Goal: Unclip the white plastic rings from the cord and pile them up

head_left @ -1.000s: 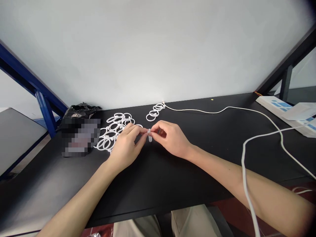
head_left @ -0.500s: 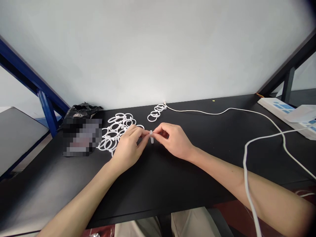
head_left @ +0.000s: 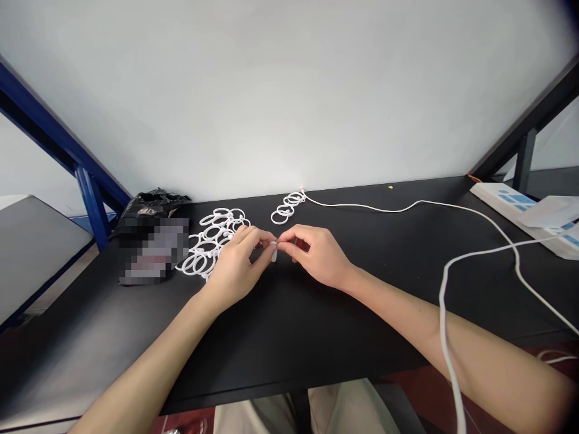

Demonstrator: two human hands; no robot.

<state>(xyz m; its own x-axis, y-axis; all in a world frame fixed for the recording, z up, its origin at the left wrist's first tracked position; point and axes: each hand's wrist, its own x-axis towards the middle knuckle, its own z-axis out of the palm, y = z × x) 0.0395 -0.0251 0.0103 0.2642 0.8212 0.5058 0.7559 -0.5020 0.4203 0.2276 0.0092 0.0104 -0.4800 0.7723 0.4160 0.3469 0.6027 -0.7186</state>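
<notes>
My left hand (head_left: 237, 262) and my right hand (head_left: 314, 253) meet fingertip to fingertip above the black table. Both pinch a small white plastic piece (head_left: 274, 254) between thumb and forefinger. Its narrow end points down below the fingertips; the upper part is mostly covered by them, so its full shape cannot be made out. Beside and partly behind my left hand lies a pile of white plastic rings (head_left: 199, 264) with small knobs. Beyond my hands, a short row of similar white rings (head_left: 283, 215) rests near the wall.
A crumpled black plastic bag (head_left: 154, 205) lies at the left, partly pixelated. From the far rings a white cable (head_left: 398, 211) runs right, and a cable stretch (head_left: 446, 313) crosses in front of my right forearm. A white-and-blue box (head_left: 511, 205) sits at the right edge.
The white piece has tilted and shifted slightly left, with less of it showing between the fingertips. Both hands keep their pinch in nearly the same place. The view has moved slightly.
</notes>
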